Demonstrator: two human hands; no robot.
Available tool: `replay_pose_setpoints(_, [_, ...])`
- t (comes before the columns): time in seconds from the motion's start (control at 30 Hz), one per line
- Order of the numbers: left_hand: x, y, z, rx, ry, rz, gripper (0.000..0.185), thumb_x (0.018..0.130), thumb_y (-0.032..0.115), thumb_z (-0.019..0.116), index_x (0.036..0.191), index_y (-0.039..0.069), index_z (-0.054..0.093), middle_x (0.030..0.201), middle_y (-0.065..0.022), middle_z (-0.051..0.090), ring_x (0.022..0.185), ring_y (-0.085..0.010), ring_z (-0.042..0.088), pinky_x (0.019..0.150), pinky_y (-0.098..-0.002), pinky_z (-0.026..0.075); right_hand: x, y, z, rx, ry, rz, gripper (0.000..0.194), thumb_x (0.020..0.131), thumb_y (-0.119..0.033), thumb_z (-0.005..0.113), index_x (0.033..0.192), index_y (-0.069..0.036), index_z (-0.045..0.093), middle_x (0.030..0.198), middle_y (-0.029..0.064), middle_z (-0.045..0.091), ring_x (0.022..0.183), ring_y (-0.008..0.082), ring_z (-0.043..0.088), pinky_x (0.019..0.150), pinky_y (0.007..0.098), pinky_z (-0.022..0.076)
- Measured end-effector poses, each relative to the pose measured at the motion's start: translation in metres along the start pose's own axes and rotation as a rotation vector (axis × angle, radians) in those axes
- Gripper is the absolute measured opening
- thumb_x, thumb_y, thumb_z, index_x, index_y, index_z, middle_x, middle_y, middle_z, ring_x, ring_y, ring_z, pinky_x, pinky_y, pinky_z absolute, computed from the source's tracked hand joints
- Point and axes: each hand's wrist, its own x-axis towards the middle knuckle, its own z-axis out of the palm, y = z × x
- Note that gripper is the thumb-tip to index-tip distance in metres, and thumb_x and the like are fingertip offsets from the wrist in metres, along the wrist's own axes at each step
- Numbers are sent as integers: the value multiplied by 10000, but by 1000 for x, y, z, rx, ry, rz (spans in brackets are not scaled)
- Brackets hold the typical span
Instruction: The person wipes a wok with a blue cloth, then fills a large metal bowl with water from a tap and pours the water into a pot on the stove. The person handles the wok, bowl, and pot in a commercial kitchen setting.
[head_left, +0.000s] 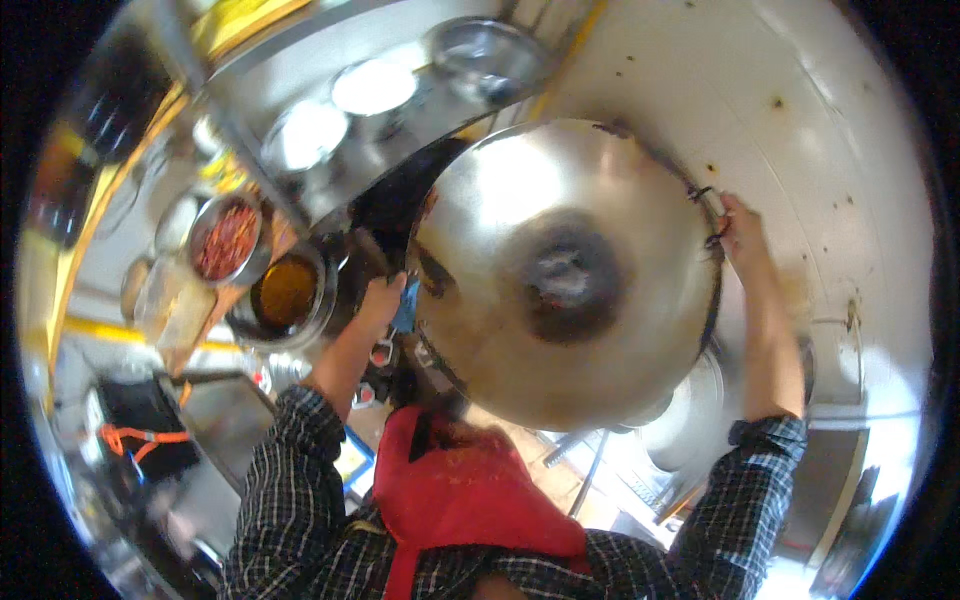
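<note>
A large metal wok (480, 330) fills the middle of the view in front of my body, with a blackened patch (577, 277) at its centre. My right hand (739, 225) grips the loop handle on its right side. On the left side, my left hand (382, 296) is closed on a blue cloth (406, 306) against the wok's edge; the handle there is hidden. The wok appears to be held up between both hands, over a dark area that may be a stove. What lies beneath it is mostly hidden.
On the left stand a metal bowl of red pieces (225, 240) and a pot of brown liquid (285, 292). White plates (375, 86) and a metal basin (484, 56) sit at the back. A spotted pale wall (787, 165) runs along the right, near a round pale vessel (686, 420).
</note>
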Motion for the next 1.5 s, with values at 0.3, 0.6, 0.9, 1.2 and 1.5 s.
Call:
replay_pose_setpoints(0.3, [-23,32,60,218,41,214,395,936,335,556,948,-57,607,828,-131,619,719,-160,507,677,-363,447,66,179,-36,254,151,296,353,782,-394,661,1008,-122,654,777,5,564,630,125,465,585,324,349])
replay_pose_setpoints(0.6, [-44,70,68,316,102,64,418,949,336,561,1075,-61,525,961,-94,577,790,-177,531,676,-347,456,-43,147,-17,-3,193,-227,448,831,-307,660,1093,50,593,960,193,660,890,228,613,760,383,510])
replay_pose_setpoints(0.9, [-83,105,121,393,28,-8,668,964,337,519,1434,-1,186,1435,-213,317,1252,-330,404,1037,-492,346,-325,235,14,757,-350,229,475,897,-174,639,1299,18,473,1125,136,642,1017,188,629,926,322,502])
replay_pose_setpoints(1.2, [-86,62,189,389,-107,-82,612,907,303,600,1375,15,331,1267,-141,500,1024,-272,561,785,-450,489,-519,305,43,978,-51,492,447,943,-85,537,1334,83,396,1079,169,641,944,205,642,830,289,533])
replay_pose_setpoints(1.5, [-102,11,221,3,-191,-40,520,886,547,562,1073,62,553,1025,-93,578,868,-250,574,674,-376,500,-596,327,-109,551,95,275,401,946,-256,575,1216,39,561,1036,106,667,919,149,638,849,274,505])
